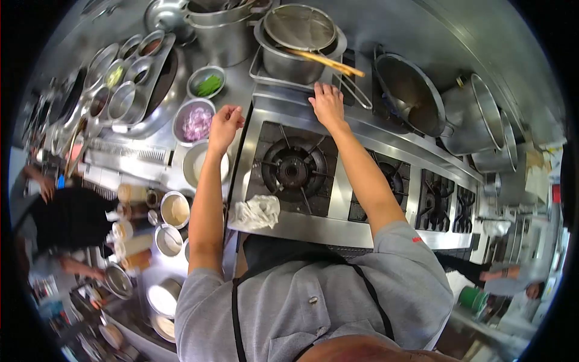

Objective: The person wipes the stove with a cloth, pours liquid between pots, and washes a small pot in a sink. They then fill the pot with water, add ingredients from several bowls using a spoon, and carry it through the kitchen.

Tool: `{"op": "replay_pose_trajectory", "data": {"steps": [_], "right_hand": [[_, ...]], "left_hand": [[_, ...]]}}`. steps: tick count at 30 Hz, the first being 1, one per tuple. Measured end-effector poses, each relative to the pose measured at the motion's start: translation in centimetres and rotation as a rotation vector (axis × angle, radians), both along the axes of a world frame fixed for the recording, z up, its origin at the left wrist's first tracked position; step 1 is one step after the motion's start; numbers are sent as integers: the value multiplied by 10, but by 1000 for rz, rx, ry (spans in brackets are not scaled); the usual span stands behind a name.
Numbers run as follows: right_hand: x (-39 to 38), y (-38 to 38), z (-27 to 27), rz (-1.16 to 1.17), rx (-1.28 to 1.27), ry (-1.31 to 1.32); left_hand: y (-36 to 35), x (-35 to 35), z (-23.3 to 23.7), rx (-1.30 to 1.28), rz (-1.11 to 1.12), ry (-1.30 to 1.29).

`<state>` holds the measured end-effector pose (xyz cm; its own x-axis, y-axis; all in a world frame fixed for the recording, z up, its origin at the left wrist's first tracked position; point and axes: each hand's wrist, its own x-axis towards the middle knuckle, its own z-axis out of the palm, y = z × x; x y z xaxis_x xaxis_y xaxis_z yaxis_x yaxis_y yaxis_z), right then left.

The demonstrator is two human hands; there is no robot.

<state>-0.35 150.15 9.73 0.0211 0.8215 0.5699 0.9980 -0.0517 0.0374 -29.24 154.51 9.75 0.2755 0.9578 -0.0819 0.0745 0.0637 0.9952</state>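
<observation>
My left hand [226,128] is closed just right of a bowl of sliced purple onion [197,120]; what its curled fingers hold, if anything, is hidden. Fingers apart, my right hand [327,105] is at the stove's rear ledge, near a pot [294,65] topped by a round strainer [300,27] and wooden chopsticks [329,62]. Between and below my hands is a burner [292,171]. Behind the onion sits a bowl of chopped greens [208,85], and in front of it a pale bowl [199,164]. A crumpled white cloth [256,212] lies on the stove's front edge.
A large wok [410,90] and metal pots [473,123] stand at the back right. More burners [435,201] extend rightward. Sauce bottles [131,245] and seasoning containers [128,101] are at left. One person [75,217] stands at far left, another [512,283] at far right.
</observation>
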Motion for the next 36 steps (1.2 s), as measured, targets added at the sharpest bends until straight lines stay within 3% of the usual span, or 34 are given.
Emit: {"op": "replay_pose_trajectory", "data": {"steps": [4, 7, 11, 18, 20, 22, 23, 24, 25, 26, 27, 30, 32, 34, 36], "right_hand": [[26, 13, -11, -21, -170, -82], [25, 0, -10, -65, -90, -97], [41, -10, -16, -156, -125, -100], [47, -10, -6, -92, -168, -82], [26, -9, 10, -177, -3, -39], [-1, -11, 21, -244, -65, 66], [-16, -11, 26, -311, -126, 176], [-29, -5, 31, -140, -92, 188], [-44, 6, 42, 0, -120, 295], [-57, 17, 56, 139, -148, 400], [-64, 33, 69, 145, -145, 387], [-66, 92, 97, 275, -130, 486], [-64, 134, 110, 258, -158, 613], [-53, 176, 107, 221, -128, 585], [-48, 218, 105, 133, -62, 584]], "left_hand": [[53, 15, -4, -5, -65, -4], [91, 45, -26, 187, -72, 224], [93, 98, -29, 71, -172, 118], [117, 115, -34, 90, -74, 159], [147, 113, -20, 304, 91, 243], [185, 123, -5, 223, 150, 67], [208, 133, -3, 22, 105, -150], [232, 145, 1, -174, 60, -371], [255, 156, 1, -170, 67, -380], [276, 168, -2, -310, 40, -627], [288, 177, -1, -447, 11, -877], [291, 193, 9, -506, 155, -1095], [292, 195, -6, -521, 201, -1134], [292, 193, -27, -275, 215, -894], [282, 165, -19, -259, 178, -907]]}}
